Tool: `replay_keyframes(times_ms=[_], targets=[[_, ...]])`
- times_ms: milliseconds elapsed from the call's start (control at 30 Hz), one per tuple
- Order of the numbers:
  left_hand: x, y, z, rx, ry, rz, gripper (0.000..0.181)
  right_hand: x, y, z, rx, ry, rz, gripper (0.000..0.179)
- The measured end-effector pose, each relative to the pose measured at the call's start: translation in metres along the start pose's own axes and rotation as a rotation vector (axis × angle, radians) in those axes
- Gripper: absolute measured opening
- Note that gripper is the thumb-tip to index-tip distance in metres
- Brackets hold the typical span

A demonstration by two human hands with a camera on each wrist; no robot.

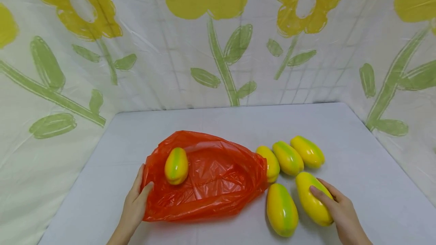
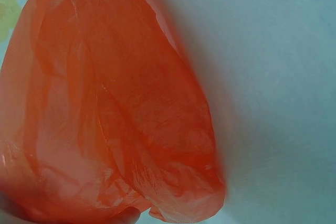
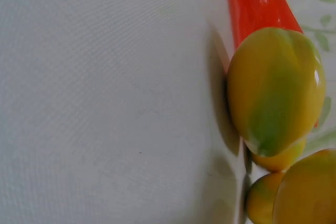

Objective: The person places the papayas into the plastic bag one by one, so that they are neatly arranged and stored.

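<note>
A red plastic bag (image 1: 218, 184) lies spread with its mouth gaping upward, and one yellow papaya with a green stripe (image 1: 176, 165) sits inside its left part. My left hand (image 1: 135, 201) holds the bag's left edge, thumb on the near side; in the left wrist view the red film (image 2: 115, 93) fills much of the picture. At the right, my right hand (image 1: 340, 207) grips a papaya (image 1: 311, 196) from its right side, thumb on top. Just left of it lies another papaya (image 1: 282, 211), which shows in the right wrist view as the upper papaya (image 3: 275, 90).
Behind the held fruit, several more papayas stand in a slanting row, among them the far right papaya (image 1: 307, 151) and the middle papaya (image 1: 288, 158). The leftmost papaya (image 1: 270, 163) is partly covered by the bag's right end. A flower-patterned curtain (image 1: 153, 48) surrounds the white table (image 1: 238, 120).
</note>
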State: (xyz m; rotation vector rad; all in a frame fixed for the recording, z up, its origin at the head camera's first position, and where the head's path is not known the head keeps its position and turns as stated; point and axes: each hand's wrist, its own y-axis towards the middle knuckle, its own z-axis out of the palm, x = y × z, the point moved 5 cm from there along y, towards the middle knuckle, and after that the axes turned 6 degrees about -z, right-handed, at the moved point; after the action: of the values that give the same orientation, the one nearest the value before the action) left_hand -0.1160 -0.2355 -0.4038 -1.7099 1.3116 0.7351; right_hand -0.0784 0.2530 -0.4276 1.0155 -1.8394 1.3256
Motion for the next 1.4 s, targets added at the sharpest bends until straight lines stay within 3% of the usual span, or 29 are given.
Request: replay_keyframes(times_ms=[400,1400], targets=[[0.001,-0.003,-0.002,-0.005,-0.007,-0.029,0.067,0.022,-0.002,0.003,0.004,0.025,-0.015,0.096],[0.000,-0.004,-0.004,-0.003,-0.016,-0.016,0.065,0.053,-0.007,0.029,0.039,0.079,-0.117,0.080]])
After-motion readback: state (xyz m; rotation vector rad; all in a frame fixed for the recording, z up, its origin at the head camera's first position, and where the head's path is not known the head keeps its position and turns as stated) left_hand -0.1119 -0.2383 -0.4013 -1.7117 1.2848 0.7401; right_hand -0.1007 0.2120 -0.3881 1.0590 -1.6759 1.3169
